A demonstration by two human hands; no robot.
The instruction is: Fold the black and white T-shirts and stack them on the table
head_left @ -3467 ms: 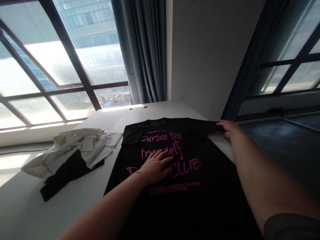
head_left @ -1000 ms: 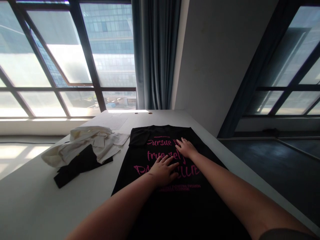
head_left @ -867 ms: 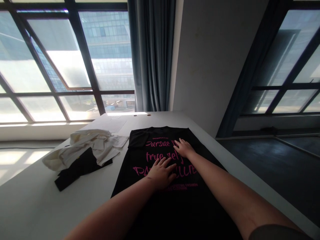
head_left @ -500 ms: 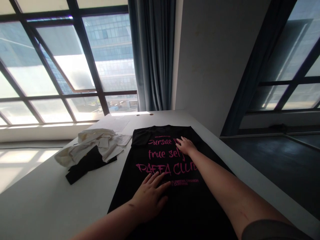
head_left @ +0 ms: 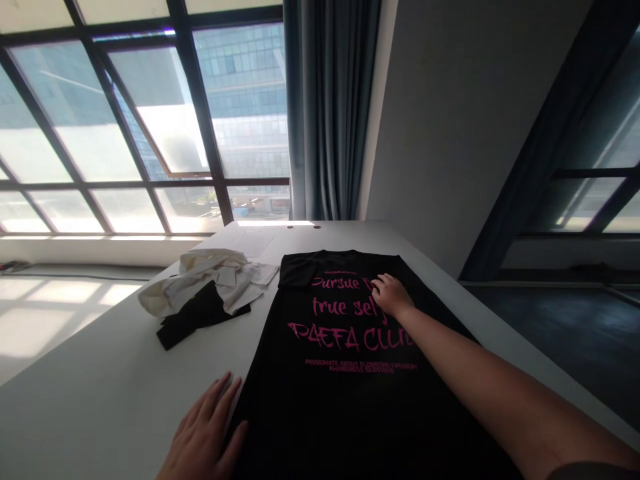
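Observation:
A black T-shirt (head_left: pixel 340 413) with pink lettering lies spread out on the white table (head_left: pixel 115 407), its collar toward the far end. Its left sleeve is folded inward over the body. My right hand (head_left: pixel 393 295) rests on the upper right of the print, fingers slightly curled and apart, covering part of the words. At the shirt's left edge, low in the view, is my left hand (head_left: pixel 207 430), fingers stretched out and partly over the table. Neither hand grips anything.
To the left on the table lies a crumpled heap of white cloth (head_left: pixel 210 263) with a folded black cloth (head_left: pixel 200 313) against it. A blue-grey curtain (head_left: pixel 325 113) hangs beyond the table's far end, beside large windows (head_left: pixel 250 100).
My left hand has moved left, off the print to the shirt's left edge, uncovering the small lettering. My right hand stays on the upper print, its fingers more curled. The view has shifted left.

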